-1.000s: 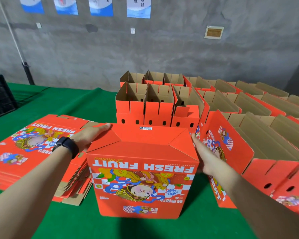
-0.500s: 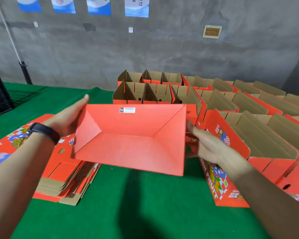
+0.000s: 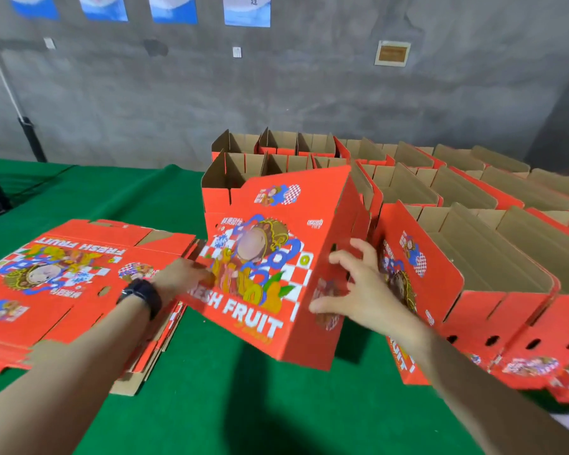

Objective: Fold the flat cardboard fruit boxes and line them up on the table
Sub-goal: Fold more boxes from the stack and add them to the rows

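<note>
Bare green table [image 3: 243,408] in front, flat stack [image 3: 63,290] left, folded boxes [image 3: 493,257] crowding right and behind

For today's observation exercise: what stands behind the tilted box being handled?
Rows of folded open-topped boxes, brown inside. The tilted box covers the nearest ones' fronts; any contact cannot be seen.

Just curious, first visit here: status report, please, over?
Right grip spread flat on the side; left grip at the left edge, blurred. Folded box tilted, not yet in line. Finished boxes close at right.

On the table [image 3: 227,408]: flat stack [image 3: 63,290] left — tilted box [image 3: 270,310] centre, folded rows [image 3: 467,198] right and behind.
</note>
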Motion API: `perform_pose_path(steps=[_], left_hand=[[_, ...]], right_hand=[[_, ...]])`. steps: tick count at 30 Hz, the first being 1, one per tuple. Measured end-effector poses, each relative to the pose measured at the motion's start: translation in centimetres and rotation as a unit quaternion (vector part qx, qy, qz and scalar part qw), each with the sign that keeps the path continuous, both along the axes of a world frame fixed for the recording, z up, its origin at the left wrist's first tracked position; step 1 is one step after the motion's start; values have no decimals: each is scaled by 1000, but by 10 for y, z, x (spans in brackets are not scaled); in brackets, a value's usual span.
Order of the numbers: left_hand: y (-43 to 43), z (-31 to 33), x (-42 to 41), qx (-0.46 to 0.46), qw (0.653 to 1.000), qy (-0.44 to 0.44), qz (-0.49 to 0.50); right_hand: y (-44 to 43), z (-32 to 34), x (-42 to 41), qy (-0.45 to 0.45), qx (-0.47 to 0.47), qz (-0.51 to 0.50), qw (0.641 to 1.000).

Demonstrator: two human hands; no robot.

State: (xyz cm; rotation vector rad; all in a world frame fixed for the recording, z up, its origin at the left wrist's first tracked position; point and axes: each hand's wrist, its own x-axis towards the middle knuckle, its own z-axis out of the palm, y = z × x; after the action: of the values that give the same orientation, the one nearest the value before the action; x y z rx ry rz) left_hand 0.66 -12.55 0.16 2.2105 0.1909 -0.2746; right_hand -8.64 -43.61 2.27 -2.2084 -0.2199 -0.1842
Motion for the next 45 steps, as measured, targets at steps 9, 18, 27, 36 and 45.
perform_pose_path(steps=[9, 18, 27, 36, 45], left_hand=[[-83, 1, -25, -283, 947, 140, -62], [-139, 32, -26, -334, 937, 103, -13], [-140, 29, -26, -314, 942, 114, -19], [-180, 36, -15, -312, 924, 144, -168], [-236, 34, -2, -326, 920, 143, -166]], right_hand=[[12, -93, -37, -174, -156, -102, 967], [9, -134, -38, -126, -356, -111, 919], [-14, -137, -47, -61, -373, -51, 924], [-29, -137, -61, -162, -424, 41, 890], [-77, -106, -43, -174, -472, -51, 863]])
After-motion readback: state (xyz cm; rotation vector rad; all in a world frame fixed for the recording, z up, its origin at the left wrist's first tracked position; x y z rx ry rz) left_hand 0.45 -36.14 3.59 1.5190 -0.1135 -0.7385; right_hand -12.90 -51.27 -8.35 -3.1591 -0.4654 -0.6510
